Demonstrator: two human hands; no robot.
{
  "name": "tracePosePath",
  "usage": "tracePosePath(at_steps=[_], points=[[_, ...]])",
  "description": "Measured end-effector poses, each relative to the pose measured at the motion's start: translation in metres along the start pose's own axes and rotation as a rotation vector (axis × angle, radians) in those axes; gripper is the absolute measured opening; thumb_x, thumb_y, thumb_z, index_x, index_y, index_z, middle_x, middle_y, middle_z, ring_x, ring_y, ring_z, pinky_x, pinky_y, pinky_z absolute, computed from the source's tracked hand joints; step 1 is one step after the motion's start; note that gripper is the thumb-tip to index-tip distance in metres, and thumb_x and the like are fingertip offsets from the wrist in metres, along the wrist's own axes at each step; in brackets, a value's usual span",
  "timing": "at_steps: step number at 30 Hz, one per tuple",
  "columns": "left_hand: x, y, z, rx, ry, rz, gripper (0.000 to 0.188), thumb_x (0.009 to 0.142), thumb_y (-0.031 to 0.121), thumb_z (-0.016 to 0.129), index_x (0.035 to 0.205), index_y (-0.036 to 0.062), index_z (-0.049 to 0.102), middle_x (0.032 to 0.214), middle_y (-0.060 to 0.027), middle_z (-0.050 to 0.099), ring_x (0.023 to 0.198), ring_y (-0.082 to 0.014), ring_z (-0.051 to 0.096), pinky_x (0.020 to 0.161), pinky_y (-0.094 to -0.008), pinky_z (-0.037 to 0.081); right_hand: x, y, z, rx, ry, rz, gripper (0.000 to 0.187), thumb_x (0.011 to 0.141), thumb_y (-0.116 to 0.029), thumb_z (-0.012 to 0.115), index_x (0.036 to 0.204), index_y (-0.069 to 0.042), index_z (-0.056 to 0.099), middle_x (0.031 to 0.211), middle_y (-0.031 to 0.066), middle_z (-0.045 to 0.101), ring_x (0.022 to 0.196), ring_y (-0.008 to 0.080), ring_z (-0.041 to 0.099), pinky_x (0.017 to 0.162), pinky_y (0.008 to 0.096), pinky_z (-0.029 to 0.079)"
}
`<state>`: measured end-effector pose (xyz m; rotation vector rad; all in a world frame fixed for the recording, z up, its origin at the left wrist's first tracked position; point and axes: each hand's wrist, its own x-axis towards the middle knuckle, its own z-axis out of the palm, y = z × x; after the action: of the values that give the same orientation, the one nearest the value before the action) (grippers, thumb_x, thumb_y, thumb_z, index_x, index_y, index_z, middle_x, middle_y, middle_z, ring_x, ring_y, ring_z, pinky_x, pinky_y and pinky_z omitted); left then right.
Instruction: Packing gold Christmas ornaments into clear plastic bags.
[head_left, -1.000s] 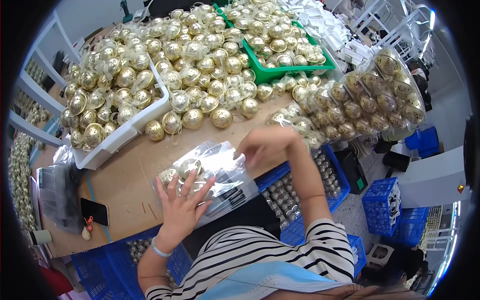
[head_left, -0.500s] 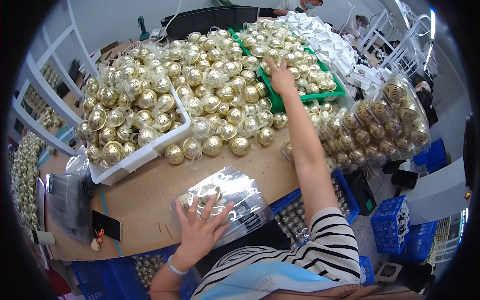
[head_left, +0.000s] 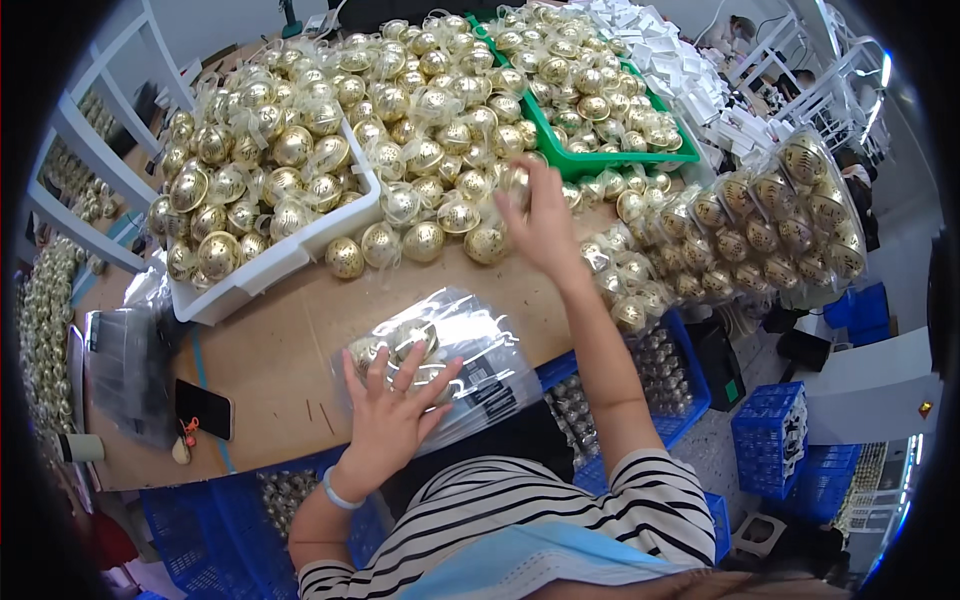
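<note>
Gold metallic shells, rounded and pierced with small cut-out patterns, made up the loose balls (head_left: 423, 241) heaped across the back of the table, many with pale, gauzy ribbon tangled over them. More of them filled a white plastic tray (head_left: 285, 262) on the left and a green plastic tray (head_left: 590, 165) farther back on the right. Smooth brown board formed the table top (head_left: 270, 370), where a clear, glossy plastic bag (head_left: 490, 350) lay near the front edge, creased and catching the light, with dark print toward its right side. A few gold balls in the bag (head_left: 413, 338) bulged under the film at its left end. Stacked transparent packs (head_left: 760, 240) of similar balls stood at the right, and small white boxes (head_left: 680, 70) were piled beyond the green tray.

The left forearm rose from the lower edge with a pale band (head_left: 342, 490) at the wrist; the right one stretched forward and slightly inward from a striped sleeve (head_left: 650, 500).

The left hand (head_left: 390, 420) lay palm down with its fingers spread wide, resting on the bag and over the balls inside it, gripping nothing visible. The right hand (head_left: 540, 220) was raised at the right-hand edge of the loose heap, fingers partly bent and thumb apart; a ball showed right by the fingertips, but whether it was held could not be told.
</note>
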<state>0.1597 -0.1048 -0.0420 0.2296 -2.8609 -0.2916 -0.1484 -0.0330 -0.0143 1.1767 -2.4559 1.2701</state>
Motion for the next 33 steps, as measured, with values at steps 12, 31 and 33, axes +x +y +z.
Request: tracePosePath(at_steps=[12,31,33], points=[[0.014,0.001,-0.015,-0.057,-0.066,0.02,0.06,0.08,0.037,0.078,0.138,0.0348,0.062,0.138,-0.0113,0.05,0.135,-0.0404,0.037,0.117,-0.0716,0.011,-0.065,0.013,-0.024,0.516,0.097,-0.029,0.043,0.103,-0.018,0.059,0.136,-0.007,0.033,0.13,0.0174,0.048,0.113,0.0236,0.057,0.09,0.0312,0.05],[0.029,-0.013,-0.007,-0.242,-0.07,0.036,0.071,0.073,0.034,0.082,0.14,0.0305,0.059,0.122,-0.0175,0.056,0.145,-0.0427,0.029,0.119,-0.0671,0.013,-0.168,0.021,-0.045,0.135,-0.118,0.141,0.062,0.074,-0.016,0.088,0.126,-0.002,0.057,0.114,0.0106,0.063,0.105,0.0245,0.064,0.093,0.0359,0.051],[0.028,-0.014,-0.006,-0.298,-0.059,0.011,0.075,0.074,0.035,0.081,0.144,0.0322,0.055,0.121,-0.0176,0.055,0.145,-0.0433,0.028,0.119,-0.0678,0.013,-0.157,0.023,-0.026,0.072,-0.122,0.054,0.069,0.068,-0.018,0.094,0.125,-0.001,0.058,0.111,0.009,0.066,0.101,0.0202,0.066,0.091,0.0338,0.053]])
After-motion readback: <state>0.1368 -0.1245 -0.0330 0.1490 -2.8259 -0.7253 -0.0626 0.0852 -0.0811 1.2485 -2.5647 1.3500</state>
